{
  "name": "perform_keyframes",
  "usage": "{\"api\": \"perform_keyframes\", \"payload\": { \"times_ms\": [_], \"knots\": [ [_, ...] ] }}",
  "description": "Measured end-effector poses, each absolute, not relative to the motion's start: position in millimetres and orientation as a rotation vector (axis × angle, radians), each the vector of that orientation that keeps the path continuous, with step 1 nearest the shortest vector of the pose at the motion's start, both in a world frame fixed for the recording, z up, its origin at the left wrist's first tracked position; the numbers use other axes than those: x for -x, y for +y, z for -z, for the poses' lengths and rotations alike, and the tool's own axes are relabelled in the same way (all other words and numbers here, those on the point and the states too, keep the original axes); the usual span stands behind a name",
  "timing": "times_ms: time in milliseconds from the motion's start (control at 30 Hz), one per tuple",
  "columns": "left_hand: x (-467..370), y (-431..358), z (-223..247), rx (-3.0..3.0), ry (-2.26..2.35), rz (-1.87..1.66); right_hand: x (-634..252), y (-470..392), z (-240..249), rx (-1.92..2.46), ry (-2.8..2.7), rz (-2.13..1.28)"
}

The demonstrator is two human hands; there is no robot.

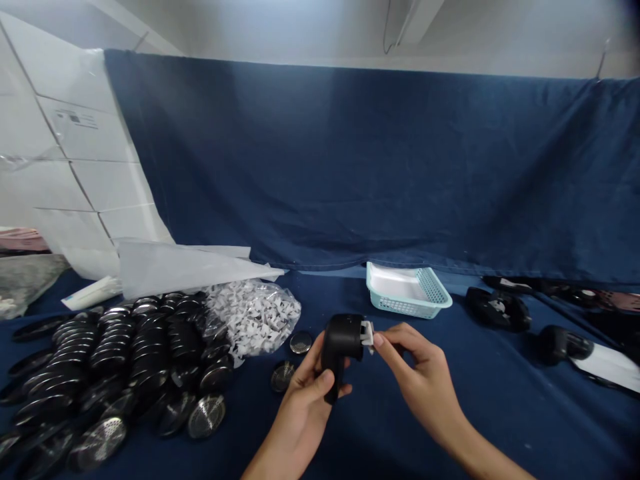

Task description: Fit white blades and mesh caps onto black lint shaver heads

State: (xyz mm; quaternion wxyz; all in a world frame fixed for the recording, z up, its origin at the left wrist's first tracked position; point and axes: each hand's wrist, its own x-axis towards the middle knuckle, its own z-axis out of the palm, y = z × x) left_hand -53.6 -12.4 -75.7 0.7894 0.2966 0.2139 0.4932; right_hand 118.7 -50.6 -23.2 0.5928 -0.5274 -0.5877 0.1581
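Observation:
A black angled housing (342,341) with a short handle is wrapped by the fingers of my left hand (309,393), its round open end facing right. At that end a small white plastic piece (367,335) sticks out of the opening. The thumb and fingertips of my right hand (419,373) pinch the outer side of this white piece. How deep the piece sits inside the housing is hidden.
Rows of black discs with perforated metal faces (150,347) fill the left, beside a clear bag of small white pieces (255,317). Two loose discs (301,343) lie near my left hand. Behind stands a light-blue basket (410,307); black parts (497,310) lie at right.

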Motion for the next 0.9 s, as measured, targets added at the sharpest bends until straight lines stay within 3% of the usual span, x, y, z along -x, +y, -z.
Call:
{"api": "perform_keyframes", "payload": {
  "times_ms": [400,900],
  "knots": [
    [53.7,-11.6,83.5,-0.563,0.466,-1.048,-120.9,-51.5,23.6,1.207,-1.567,0.011],
    [51.8,-15.6,81.1,-0.552,0.447,-1.02,-120.8,-48.4,27.3,1.148,-1.593,0.154]
  ]
}}
